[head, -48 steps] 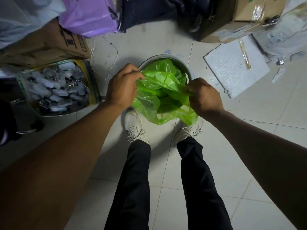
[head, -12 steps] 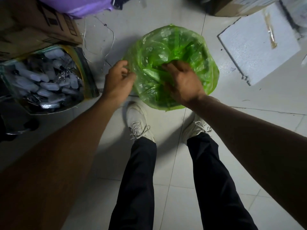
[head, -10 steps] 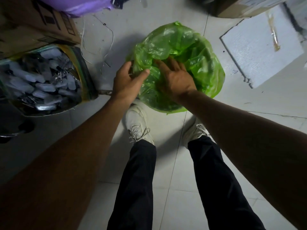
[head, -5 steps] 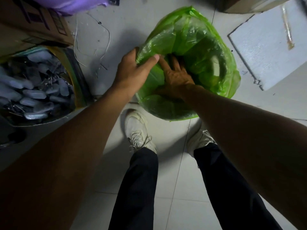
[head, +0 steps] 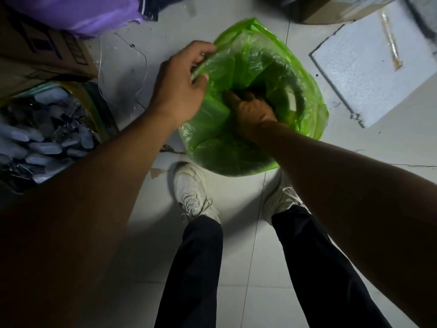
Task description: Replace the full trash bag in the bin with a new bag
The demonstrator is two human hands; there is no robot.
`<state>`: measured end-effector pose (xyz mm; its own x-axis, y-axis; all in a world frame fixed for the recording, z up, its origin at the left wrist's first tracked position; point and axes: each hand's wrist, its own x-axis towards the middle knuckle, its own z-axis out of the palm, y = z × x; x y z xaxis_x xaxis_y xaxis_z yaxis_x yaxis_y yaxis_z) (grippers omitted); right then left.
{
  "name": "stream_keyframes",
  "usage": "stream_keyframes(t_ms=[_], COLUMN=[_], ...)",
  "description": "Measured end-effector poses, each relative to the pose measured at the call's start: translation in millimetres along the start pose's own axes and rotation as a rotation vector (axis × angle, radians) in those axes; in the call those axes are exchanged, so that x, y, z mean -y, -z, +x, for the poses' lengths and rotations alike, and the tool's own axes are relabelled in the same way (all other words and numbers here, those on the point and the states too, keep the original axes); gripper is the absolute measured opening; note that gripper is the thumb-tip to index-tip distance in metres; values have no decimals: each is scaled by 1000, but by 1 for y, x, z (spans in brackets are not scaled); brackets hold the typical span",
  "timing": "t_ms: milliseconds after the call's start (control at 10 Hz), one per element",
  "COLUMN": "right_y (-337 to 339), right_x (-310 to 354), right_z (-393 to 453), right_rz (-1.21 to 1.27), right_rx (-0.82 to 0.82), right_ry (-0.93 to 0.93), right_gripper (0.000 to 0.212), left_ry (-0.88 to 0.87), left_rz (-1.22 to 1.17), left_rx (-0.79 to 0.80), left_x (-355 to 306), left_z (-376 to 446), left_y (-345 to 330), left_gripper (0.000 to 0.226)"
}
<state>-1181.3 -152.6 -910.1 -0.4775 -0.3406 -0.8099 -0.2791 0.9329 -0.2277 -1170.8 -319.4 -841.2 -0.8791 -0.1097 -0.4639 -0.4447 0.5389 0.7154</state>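
A translucent green trash bag [head: 305, 91] is draped over the round bin, whose rim [head: 292, 74] shows as a dark ring through the plastic on the right side. My left hand [head: 179, 84] pinches the bag's edge at the bin's left rim. My right hand [head: 251, 110] is pushed down inside the bag's mouth, pressing the plastic into the bin, and its fingertips are hidden in the dark hollow. The bag hangs down the bin's outside on the near side.
A yellow-edged clear bag of pale small items [head: 45, 136] lies at the left under a cardboard box [head: 40, 55]. A purple bag [head: 78, 13] is at the top left. A white foam slab [head: 378, 62] lies at the right. My shoes [head: 192, 192] stand before the bin.
The bag went from bunched over the bin to spread over its rim. My right hand pushed deeper into the bin; my left hand moved up along the left rim and gripped the edge.
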Motion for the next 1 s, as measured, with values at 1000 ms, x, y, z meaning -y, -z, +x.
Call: stream_keyframes(t_ms=[1000], right_y=[40], right_x=[13], right_z=[-169], right_rz=[-36], right_rx=[-202], right_ry=[62], right_gripper=[85], left_ry=[28], left_rz=[580], left_rx=[154], left_x=[-57], left_z=[-86], left_y=[42], left_gripper=[69])
